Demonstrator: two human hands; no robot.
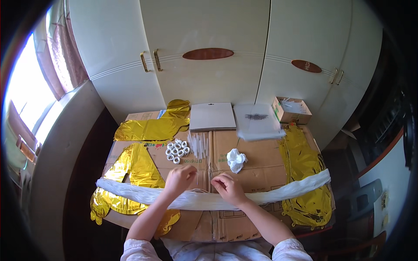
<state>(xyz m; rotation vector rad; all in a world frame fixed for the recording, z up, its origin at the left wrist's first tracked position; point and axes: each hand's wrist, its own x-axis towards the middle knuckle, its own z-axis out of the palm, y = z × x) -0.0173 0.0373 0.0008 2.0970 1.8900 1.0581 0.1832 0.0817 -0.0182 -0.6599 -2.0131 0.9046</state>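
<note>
A long bundle of white string (pixel 270 196) lies across the near part of the table, passing under both my wrists. My left hand (pixel 180 179) is raised above it, thumb and fingers pinched together. A hand's breadth to the right, my right hand (pixel 228 188) is also closed in a pinch. A faint thin strand seems to hang by the left fingertips, too fine to make out surely. Beyond my hands are several white rings (pixel 176 150), a row of clear thin tubes (pixel 198 145) and a crumpled white tissue (pixel 236 160).
Flat gold foil balloons lie at left (pixel 135 163), back left (pixel 150 129) and right (pixel 305 174) on a cardboard-covered table (pixel 257 178). At the back are a grey-white card stack (pixel 212 116), clear plastic bags (pixel 257 124) and a small box (pixel 292 114). White cabinets (pixel 204 82) stand behind.
</note>
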